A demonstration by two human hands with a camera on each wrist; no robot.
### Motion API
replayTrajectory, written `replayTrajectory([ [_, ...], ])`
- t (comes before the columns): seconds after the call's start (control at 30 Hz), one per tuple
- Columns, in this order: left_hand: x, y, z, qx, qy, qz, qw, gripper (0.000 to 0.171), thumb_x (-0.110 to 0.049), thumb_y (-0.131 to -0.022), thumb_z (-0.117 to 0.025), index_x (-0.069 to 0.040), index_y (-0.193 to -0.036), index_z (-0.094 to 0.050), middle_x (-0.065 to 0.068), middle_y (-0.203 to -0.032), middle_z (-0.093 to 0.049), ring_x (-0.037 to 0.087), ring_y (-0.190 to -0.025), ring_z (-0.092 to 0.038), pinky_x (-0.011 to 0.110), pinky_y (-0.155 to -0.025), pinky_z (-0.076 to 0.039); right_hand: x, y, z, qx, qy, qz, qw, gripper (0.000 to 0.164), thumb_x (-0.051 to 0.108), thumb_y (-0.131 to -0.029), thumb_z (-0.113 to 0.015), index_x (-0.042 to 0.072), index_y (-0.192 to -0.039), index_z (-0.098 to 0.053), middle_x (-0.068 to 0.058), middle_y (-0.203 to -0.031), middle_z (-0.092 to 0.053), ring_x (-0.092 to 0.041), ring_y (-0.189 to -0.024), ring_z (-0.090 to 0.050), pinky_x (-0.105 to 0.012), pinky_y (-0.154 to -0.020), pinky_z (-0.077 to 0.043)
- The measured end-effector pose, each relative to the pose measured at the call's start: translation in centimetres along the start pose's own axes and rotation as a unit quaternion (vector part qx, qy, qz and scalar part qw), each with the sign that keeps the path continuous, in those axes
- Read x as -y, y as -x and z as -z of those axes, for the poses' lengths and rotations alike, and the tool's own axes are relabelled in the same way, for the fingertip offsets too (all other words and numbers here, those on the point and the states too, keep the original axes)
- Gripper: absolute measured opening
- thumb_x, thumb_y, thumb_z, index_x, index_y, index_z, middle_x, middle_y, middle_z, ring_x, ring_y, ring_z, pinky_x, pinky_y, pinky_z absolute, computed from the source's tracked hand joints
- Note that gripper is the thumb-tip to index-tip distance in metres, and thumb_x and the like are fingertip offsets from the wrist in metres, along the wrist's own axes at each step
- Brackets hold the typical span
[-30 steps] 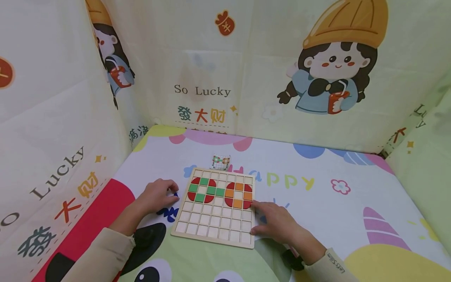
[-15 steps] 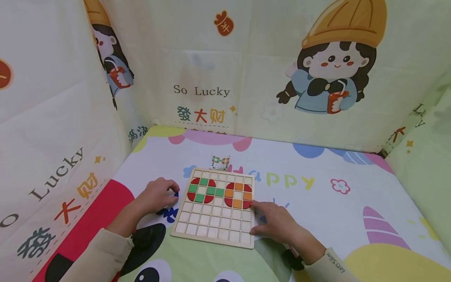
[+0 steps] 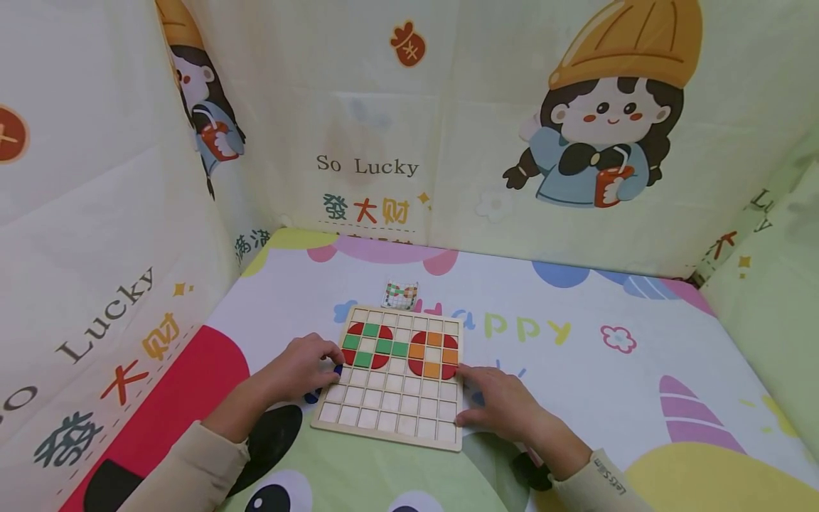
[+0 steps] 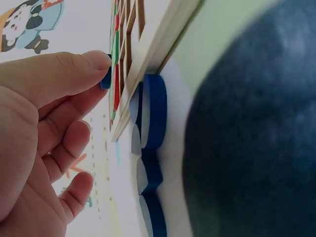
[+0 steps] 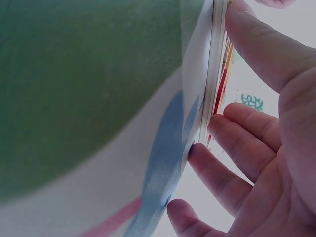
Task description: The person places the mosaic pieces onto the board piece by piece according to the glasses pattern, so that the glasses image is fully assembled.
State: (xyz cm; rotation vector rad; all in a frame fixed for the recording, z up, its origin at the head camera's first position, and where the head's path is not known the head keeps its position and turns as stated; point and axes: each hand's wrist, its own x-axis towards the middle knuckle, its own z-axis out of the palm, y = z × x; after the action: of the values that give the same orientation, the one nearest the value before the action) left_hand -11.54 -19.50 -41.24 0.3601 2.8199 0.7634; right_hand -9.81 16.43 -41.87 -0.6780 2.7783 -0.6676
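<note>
My left hand (image 3: pixel 301 366) pinches a small blue tile (image 4: pixel 105 80) between thumb and forefinger, over the left edge of a square wooden grid board (image 3: pixel 390 403). Red quarter-round pieces (image 3: pixel 449 343) and green square tiles (image 3: pixel 399 349) sit in the upper cells, with orange tiles (image 3: pixel 431 370) in the right-hand ring. Several more blue pieces (image 4: pixel 154 111) lie on the cloth beside the board, mostly hidden by my left hand in the head view. My right hand (image 3: pixel 502 405) touches the board's right edge with thumb and fingers, fairly straight in the right wrist view.
Behind the board is a small pattern card (image 3: pixel 400 294) showing coloured shapes on a grid. A printed cloth (image 3: pixel 576 398) covers the table. Printed fabric walls (image 3: pixel 473 142) enclose it at the back and sides.
My left hand has moved right and slightly toward me, from the blue pieces to the board's left edge, with a blue tile now in its fingertips. The right hand keeps its place.
</note>
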Motion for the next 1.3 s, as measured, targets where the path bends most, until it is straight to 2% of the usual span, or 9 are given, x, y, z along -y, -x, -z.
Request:
replayTrajectory([
  [0.17,0.06,0.03,-0.45,0.004,-0.005,-0.013,0.9999,0.022,-0.015,-0.08,-0.084,-0.017,-0.099,-0.072,0.001,-0.102,-0.061,0.021,-0.101,-0.053,0.029,-0.072,-0.056,0.1,-0.02,0.02,0.006,0.0,-0.013,1.0,0.074,0.039,-0.076,-0.087,0.01,-0.138,-0.059,-0.009,-0.134,-0.062,-0.033,-0.127,-0.053,-0.056,-0.103,-0.04],
  [0.4,-0.22,-0.05,-0.62,0.0,-0.014,-0.014,0.9998,0.023,-0.016,-0.079,-0.085,-0.017,-0.099,-0.073,0.001,-0.101,-0.061,0.021,-0.1,-0.053,0.028,-0.071,-0.056,0.08,0.05,0.05,0.003,0.003,-0.006,1.0,0.074,0.04,-0.075,-0.087,0.01,-0.136,-0.06,-0.01,-0.134,-0.062,-0.034,-0.126,-0.053,-0.057,-0.102,-0.04],
  [0.6,-0.37,-0.3,-0.79,-0.004,-0.026,-0.027,0.9993,0.021,-0.017,-0.081,-0.084,-0.017,-0.099,-0.073,-0.003,-0.097,-0.061,0.018,-0.097,-0.053,0.029,-0.075,-0.053,0.12,0.01,0.02,0.004,0.004,-0.013,1.0,0.074,0.04,-0.075,-0.087,0.01,-0.137,-0.06,-0.009,-0.134,-0.062,-0.033,-0.126,-0.053,-0.056,-0.103,-0.04],
  [1.0,-0.69,-0.5,-0.93,0.001,-0.038,-0.023,0.999,0.02,-0.018,-0.082,-0.083,-0.017,-0.1,-0.074,-0.004,-0.098,-0.061,0.017,-0.097,-0.052,0.031,-0.077,-0.053,0.05,-0.04,-0.09,0.001,0.006,-0.013,1.0,0.074,0.038,-0.075,-0.087,0.01,-0.138,-0.059,-0.009,-0.134,-0.062,-0.033,-0.127,-0.053,-0.056,-0.103,-0.04],
  [1.3,-0.91,-0.43,-0.68,0.0,-0.038,-0.008,0.9992,0.017,-0.015,-0.084,-0.081,-0.018,-0.099,-0.075,-0.002,-0.099,-0.061,0.018,-0.098,-0.052,0.029,-0.075,-0.053,-0.02,0.02,-0.13,-0.002,0.009,-0.003,1.0,0.073,0.038,-0.075,-0.088,0.01,-0.136,-0.06,-0.01,-0.133,-0.062,-0.034,-0.125,-0.054,-0.056,-0.101,-0.041],
])
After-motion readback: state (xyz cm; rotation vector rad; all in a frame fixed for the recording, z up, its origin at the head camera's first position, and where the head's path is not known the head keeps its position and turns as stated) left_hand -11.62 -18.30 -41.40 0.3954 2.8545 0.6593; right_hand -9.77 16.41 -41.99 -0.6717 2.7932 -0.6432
